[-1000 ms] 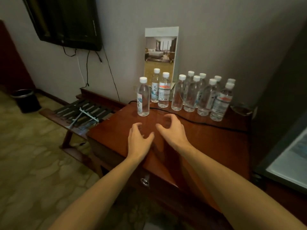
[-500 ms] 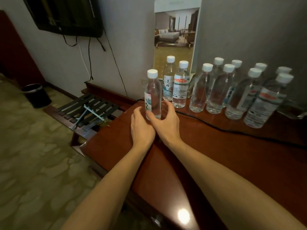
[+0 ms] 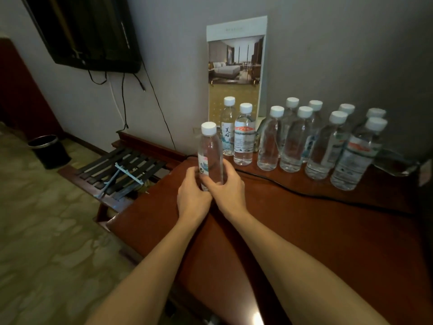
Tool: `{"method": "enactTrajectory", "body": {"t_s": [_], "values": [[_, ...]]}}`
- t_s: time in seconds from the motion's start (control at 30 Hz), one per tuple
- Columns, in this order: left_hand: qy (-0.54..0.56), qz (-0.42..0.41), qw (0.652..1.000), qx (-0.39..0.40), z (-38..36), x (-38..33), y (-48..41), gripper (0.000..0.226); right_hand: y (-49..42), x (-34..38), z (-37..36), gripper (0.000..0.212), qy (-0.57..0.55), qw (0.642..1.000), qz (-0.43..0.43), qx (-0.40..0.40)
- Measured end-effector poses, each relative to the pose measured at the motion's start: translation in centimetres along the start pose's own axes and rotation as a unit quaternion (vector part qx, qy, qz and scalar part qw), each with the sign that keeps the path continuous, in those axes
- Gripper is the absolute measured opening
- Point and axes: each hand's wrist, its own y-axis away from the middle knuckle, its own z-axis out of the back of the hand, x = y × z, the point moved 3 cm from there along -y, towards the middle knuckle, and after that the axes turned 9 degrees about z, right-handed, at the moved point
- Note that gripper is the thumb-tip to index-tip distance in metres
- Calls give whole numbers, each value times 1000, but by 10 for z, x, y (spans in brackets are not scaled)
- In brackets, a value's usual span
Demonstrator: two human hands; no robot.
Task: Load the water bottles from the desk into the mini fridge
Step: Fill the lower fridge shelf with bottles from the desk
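Water bottle (image 3: 210, 151): clear plastic, white ribbed screw cap, colourless contents, and a pale printed label with dark characters on its lower left side. It stands upright over the near-left part of the wooden desk (image 3: 316, 235), at 12 o'clock from the wrists. Its base is hidden by the hands, so contact with the desk top cannot be confirmed. Left hand (image 3: 192, 198): fingers curled round the lower part of the bottle from the 9 o'clock side, held close together. Right hand (image 3: 229, 191): fingers curled round the 3 o'clock side and back of the bottle, with the thumb laid across its front. The two hands touch each other below the bottle. Two labelled bottles (image 3: 243, 137) stand side by side at 1 o'clock from the held bottle, in front of a tall display card (image 3: 236, 66) showing a hotel room, which leans against the wall. Eight further bottles (image 3: 328, 144), all with white caps, stand in a double row at 2 to 3 o'clock, along the back of the desk. A black cable (image 3: 304, 195) runs across the desk top in front of that row. A wall-mounted television (image 3: 89, 31) hangs at 10 o'clock, a slatted luggage rack (image 3: 121, 170) stands at 9 o'clock beside the desk, and a dark waste bin (image 3: 50, 151) stands on the floor beyond it
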Motion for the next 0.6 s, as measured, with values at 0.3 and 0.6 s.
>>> {"method": "enactTrajectory", "body": {"t_s": [0.3, 0.6], "values": [[-16, -17, 996, 84, 8, -17, 118, 43, 90, 48, 86, 56, 74, 995, -29, 51], [-1, -145, 983, 114, -21, -63, 259, 27, 203, 109, 201, 75, 213, 976, 26, -24]]}}
